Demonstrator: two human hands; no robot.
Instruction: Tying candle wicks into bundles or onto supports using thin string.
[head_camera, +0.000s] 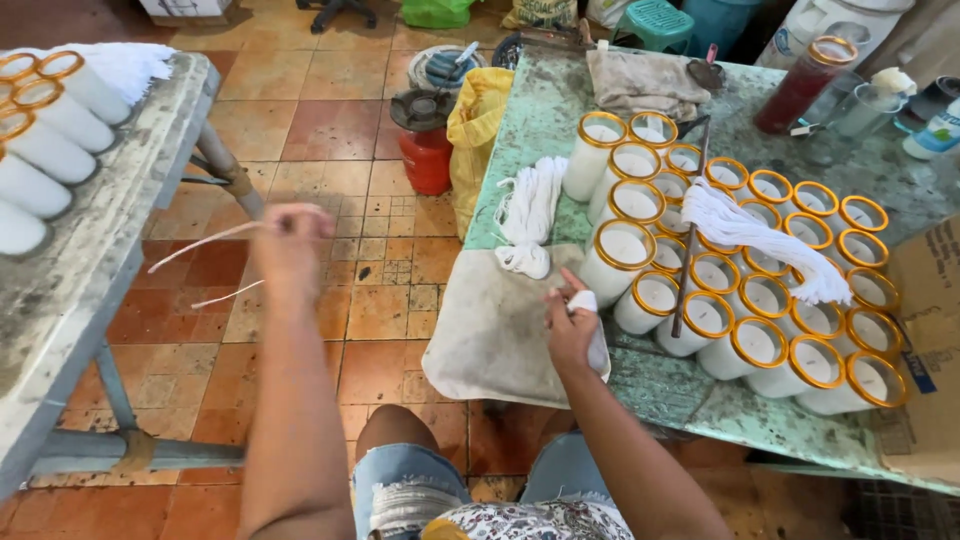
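Note:
My left hand (290, 245) is raised over the tiled floor and pinches a couple of white wick strings (205, 262) that trail off to the left. My right hand (572, 325), with a white wrap on one finger, rests at the edge of a beige cloth (495, 330) on the green table (700, 400). Just right of it stand several white candles in glass jars with gold rims (720, 290). A bundle of cut white wicks (760, 240) lies across the jars. A skein of white string (530, 215) lies on the table beside the cloth.
A grey table (90, 250) on the left carries more gold-rimmed white candles (40, 140). A red gas canister (425, 140) and a yellow bag (478, 130) stand on the floor between the tables. A red jar candle (805, 85), a rag and a cardboard box (930, 340) sit on the green table.

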